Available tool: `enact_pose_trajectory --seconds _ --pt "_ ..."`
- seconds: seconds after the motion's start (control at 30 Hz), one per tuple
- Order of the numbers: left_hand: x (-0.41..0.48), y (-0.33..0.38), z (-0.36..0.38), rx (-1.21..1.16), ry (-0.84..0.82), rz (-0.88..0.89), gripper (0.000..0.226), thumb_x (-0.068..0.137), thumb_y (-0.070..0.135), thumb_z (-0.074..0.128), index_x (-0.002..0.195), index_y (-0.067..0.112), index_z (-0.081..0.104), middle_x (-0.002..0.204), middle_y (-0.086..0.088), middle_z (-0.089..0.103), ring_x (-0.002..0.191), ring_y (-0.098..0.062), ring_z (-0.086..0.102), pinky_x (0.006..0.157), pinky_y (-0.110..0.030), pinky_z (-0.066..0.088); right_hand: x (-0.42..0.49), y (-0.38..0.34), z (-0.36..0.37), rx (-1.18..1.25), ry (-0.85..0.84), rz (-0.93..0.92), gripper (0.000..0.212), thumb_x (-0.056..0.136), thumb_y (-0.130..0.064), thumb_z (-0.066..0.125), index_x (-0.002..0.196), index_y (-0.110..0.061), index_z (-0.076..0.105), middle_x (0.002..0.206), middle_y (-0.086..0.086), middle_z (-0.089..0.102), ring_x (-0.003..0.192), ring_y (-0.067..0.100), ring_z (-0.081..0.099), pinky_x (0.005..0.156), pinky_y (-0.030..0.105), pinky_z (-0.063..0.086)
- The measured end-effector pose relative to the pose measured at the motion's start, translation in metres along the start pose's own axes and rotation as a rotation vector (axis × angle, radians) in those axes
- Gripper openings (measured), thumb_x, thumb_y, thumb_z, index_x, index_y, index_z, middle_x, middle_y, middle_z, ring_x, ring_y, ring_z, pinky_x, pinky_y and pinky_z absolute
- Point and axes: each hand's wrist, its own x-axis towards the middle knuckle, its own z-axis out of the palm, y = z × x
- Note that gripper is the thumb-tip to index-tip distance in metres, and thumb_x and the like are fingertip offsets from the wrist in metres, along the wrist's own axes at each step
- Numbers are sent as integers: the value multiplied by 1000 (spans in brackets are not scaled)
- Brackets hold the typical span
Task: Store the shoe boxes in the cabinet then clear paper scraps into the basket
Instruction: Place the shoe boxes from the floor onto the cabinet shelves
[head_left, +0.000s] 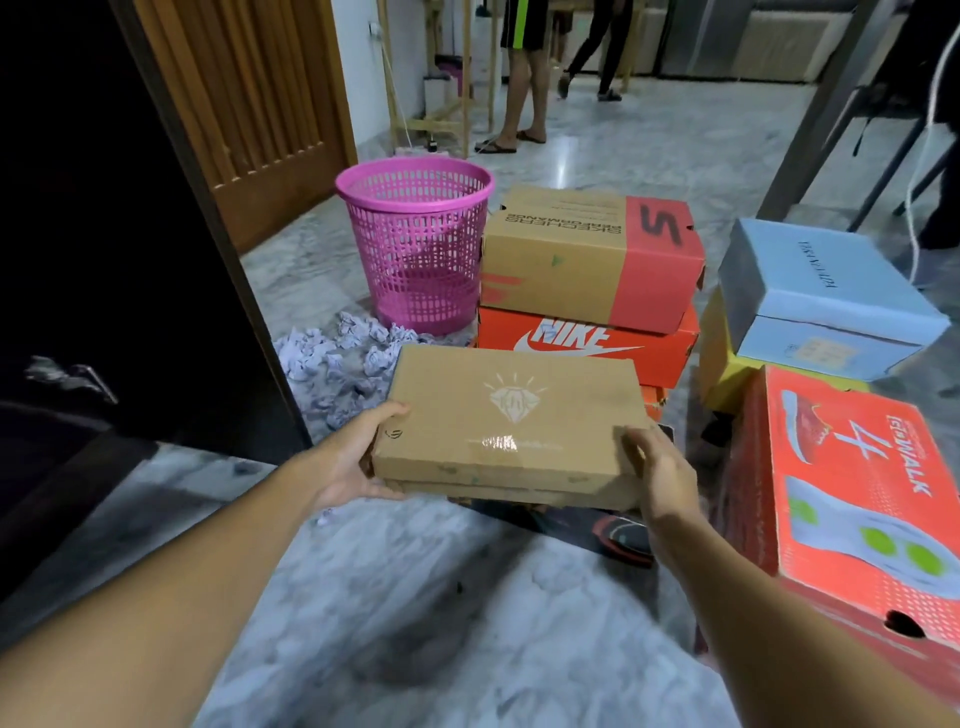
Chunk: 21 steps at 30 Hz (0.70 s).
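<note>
A brown diamond-logo shoe box was gripped at its ends by the left hand and right hand, above the floor. Behind it, a Skechers Performance box was stacked on a Nike box, with a GOwalk 4 box to the right.

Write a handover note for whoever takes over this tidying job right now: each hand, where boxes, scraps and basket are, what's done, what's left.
Left hand and right hand grip the ends of the brown diamond box.
Skechers box sits on Nike box; blue box on yellow box; Go Walk box at right.
Paper scraps lie by the pink basket, outside it.
Done: no stored boxes visible in the dark cabinet.
Left: these boxes, then scraps.
</note>
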Motion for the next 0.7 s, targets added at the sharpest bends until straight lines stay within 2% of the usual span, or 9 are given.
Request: enact_pose_trajectory --seconds 0.03,0.1,0.13,0.27,0.33,0.4,0.47,0.53,0.7 --pt "-11 3 -11 10 8 -6 28 87 40 63 107 19 66 98 -10 70 100 -32 63 98 -60 46 -5 0 3 -2 -28 -8 19 93 -31 56 101 -35 73 105 2 69 90 25 59 76 50 56" --pt "-34 10 -34 55 0 -28 32 84 35 67 110 17 65 102 -11 70 102 -31 64 100 -62 44 -18 2 13 23 -74 -29 21 94 -29 55 105 -33 73 106 3 69 88 21 58 61 36 55" --pt "-46 12 -45 84 -27 -42 38 81 34 68 113 16 65 106 -12 70 103 -30 64 102 -61 43 -25 3 19 35 -92 -41 21 95 -29 54 106 -32 72 108 3 68 88 20 57 59 32 52" --pt "-99 22 -92 174 -59 -78 60 62 39 86 114 16 68 118 -15 69 110 -30 64 102 -55 46 -56 8 55 36 -176 -54 16 98 -27 52 102 -26 68 110 5 63 90 17 55 62 36 54" --pt "-123 24 -112 164 -15 -77 56 72 37 79 122 15 64 126 -17 65 119 -32 61 103 -57 45 -71 13 77 39 -185 -80 19 89 -35 60 99 -22 71 115 5 63 102 24 57 80 54 56" --pt "-146 23 -134 130 44 -73 47 85 33 66 127 13 60 129 -18 64 123 -33 58 104 -58 43 -82 19 99 2 -201 -122 41 77 -46 59 105 -19 72 118 3 65 107 23 57 98 57 48" --pt "-165 18 -155 89 95 -73 48 86 34 66 129 14 59 127 -17 65 121 -33 59 104 -58 43 -95 24 120 -36 -239 -160 56 73 -54 53 114 -19 70 118 3 66 104 20 57 96 48 46" --pt "-188 11 -178 56 147 -56 50 84 35 68 129 16 59 124 -15 67 119 -32 61 104 -56 44 -112 29 144 -53 -278 -189 65 71 -61 50 119 -20 67 118 4 66 108 23 58 96 47 45" --pt "-232 2 -214 -45 345 -3 47 84 35 68 126 17 61 120 -15 69 113 -31 63 99 -51 49 -141 27 202 -49 -340 -246 47 73 -60 52 106 -27 58 106 5 64 98 23 60 88 42 46"
